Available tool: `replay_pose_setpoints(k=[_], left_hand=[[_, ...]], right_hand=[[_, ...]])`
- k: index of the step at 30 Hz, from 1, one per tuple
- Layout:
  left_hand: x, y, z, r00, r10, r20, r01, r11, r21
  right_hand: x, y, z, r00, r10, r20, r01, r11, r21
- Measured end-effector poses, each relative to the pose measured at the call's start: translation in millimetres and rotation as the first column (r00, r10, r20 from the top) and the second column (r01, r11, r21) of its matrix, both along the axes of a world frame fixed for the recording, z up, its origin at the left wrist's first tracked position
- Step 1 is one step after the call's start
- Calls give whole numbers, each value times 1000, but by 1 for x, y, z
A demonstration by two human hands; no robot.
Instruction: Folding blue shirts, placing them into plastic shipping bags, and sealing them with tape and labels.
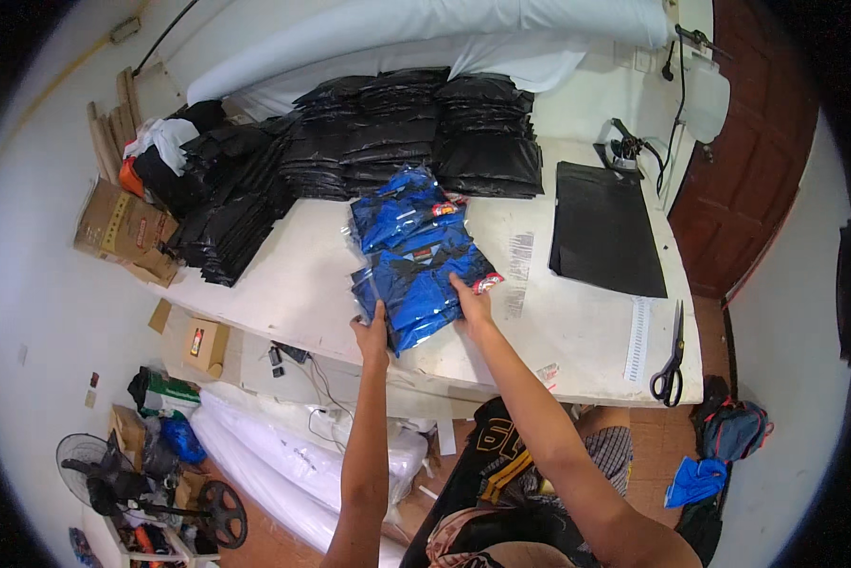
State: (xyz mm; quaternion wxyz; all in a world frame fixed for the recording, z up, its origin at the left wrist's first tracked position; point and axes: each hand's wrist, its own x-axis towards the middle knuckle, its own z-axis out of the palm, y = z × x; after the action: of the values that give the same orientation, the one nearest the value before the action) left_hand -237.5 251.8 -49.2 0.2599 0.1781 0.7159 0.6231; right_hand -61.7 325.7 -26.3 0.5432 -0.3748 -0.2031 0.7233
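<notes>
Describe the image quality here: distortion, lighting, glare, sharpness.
Head view: strong fisheye, table edges bowing, black corners. Even daylight, soft shadows. Glare spots on the clear-wrapped blue packets under both hands, left, right. Centre sharp, rim softer.

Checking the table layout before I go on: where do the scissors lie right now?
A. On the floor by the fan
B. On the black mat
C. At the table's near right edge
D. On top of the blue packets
C: the black-handled scissors lie on the white table at its near right edge, apart from the black mat and the blue packets.
</notes>
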Motion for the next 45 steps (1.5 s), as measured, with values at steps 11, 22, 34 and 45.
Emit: replay_pose_setpoints(k=[11,22,34,45], left_hand=[[78,-45,42,161,-284,-945,442,877,-188],[109,-29,36,155,-261,-953,660,745,-96],[217,-64,14,28,-564,-825,905,365,-218],[225,26,-7,-159,-532,-832,644,583,-495]], right_hand=[[98,-70,-39,644,-532,550,92,767,635],[157,-124,-2,348,-768,537,-49,557,829],[224,-138,-11,-139,-577,805,-530,730,432],[223,-65,-31,-238,-581,779,-464,772,434]])
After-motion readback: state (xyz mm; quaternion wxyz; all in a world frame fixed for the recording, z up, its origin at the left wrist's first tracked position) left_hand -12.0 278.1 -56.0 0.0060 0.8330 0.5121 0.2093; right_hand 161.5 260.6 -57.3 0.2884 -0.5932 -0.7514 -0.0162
